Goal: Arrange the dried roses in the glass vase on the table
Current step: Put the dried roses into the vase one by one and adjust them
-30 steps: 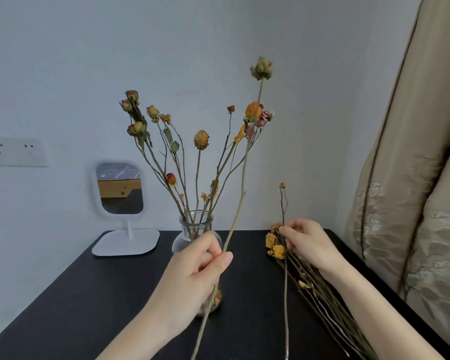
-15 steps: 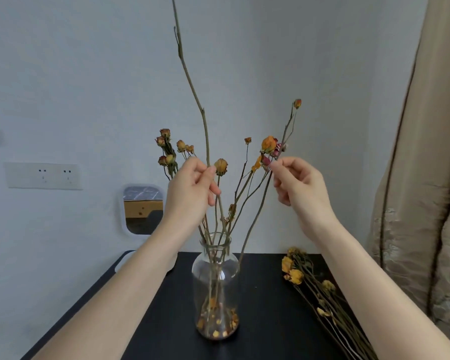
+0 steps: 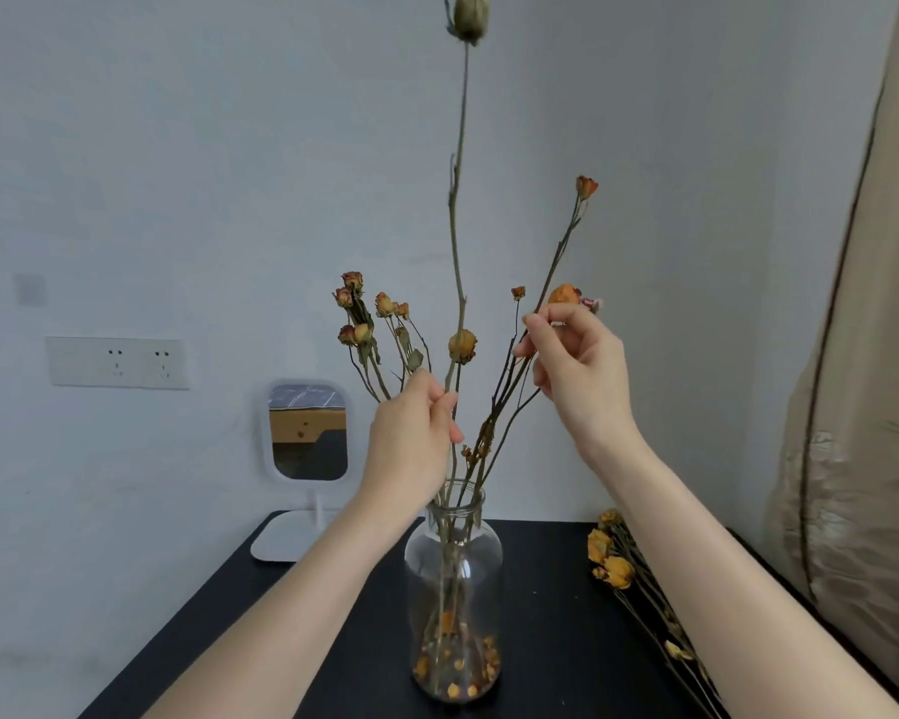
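Two stems pinched, one per hand: left hand (image 3: 411, 438) grips the tall green-budded rose (image 3: 454, 241), right hand (image 3: 577, 371) a thinner orange-tipped one (image 3: 561, 246), both reaching down to the clear glass vase (image 3: 452, 578) standing mid-table (image 3: 551, 640), loose petals at its bottom.

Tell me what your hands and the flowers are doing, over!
Left hand pinches tall rose stem, standing in glass vase. Right hand pinches thinner stem, also in vase. Spare roses lie on table, right of vase. Vase neck crowded.
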Demonstrator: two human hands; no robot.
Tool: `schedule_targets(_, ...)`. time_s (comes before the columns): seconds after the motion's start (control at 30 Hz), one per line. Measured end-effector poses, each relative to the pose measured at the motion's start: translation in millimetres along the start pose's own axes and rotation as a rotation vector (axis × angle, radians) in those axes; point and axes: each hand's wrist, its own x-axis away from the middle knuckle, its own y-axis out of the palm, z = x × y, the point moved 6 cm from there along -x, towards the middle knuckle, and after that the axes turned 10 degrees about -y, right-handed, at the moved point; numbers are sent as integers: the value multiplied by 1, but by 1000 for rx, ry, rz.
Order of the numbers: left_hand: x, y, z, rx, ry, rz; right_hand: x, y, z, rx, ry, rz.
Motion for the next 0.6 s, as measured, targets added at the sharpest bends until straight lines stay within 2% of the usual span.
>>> schedule_targets(0.43, 19, 37, -40, -37, -95, -64, 22, 19, 28, 323, 51, -193)
schedule_targets(0.6, 22, 43, -55, -171, -127, -76, 29, 23, 46, 434, 82, -225)
